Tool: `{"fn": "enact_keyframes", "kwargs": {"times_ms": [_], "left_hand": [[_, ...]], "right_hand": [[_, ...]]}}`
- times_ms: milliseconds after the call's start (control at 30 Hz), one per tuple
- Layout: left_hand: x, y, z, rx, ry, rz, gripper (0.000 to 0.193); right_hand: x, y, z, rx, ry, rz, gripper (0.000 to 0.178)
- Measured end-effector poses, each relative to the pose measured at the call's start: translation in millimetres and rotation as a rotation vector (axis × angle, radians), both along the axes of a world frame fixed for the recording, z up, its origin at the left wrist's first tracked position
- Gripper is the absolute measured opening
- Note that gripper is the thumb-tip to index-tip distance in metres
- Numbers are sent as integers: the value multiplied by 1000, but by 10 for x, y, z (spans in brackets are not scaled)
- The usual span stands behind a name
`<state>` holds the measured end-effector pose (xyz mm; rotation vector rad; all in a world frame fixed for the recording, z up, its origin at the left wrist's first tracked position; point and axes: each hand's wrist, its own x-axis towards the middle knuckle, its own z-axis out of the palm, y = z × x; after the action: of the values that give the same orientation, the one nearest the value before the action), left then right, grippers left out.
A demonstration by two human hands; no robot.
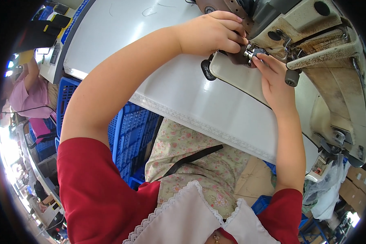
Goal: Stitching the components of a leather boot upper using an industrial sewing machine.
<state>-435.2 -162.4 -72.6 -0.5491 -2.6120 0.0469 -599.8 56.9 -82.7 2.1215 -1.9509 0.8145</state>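
A brown leather piece (238,58) lies under the metal presser foot (249,52) of a sewing machine (329,61). My left hand (215,34) is bent over the leather from the left, its fingers curled and closed on it close to the foot. From the right, my right hand (275,79) reaches in with its fingertips pressed together at a small dark part (259,52) beside the foot. What those fingertips hold is hidden. More brown leather with a row of holes (234,8) is behind my left hand.
The white table (183,89) has a ruler strip (191,124) along its near edge. Loose threads (149,11) lie at the back. Blue crates (130,128) stand below on the left. A knee-shaped black lever (208,70) sits by the machine bed. Another person (26,91) works at far left.
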Motion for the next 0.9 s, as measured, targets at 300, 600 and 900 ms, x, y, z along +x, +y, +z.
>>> {"fn": "enact_keyframes", "kwargs": {"times_ms": [300, 600, 900], "left_hand": [[-7, 24, 47, 35, -30, 11, 25], [-2, 18, 25, 54, -44, -3, 30], [-70, -50, 75, 20, -43, -21, 36]], "right_hand": [[-36, -6, -27, 0, -55, -14, 31], [-25, 15, -10, 0, -15, -11, 32], [-15, 16, -48, 63, -56, -21, 42]]}}
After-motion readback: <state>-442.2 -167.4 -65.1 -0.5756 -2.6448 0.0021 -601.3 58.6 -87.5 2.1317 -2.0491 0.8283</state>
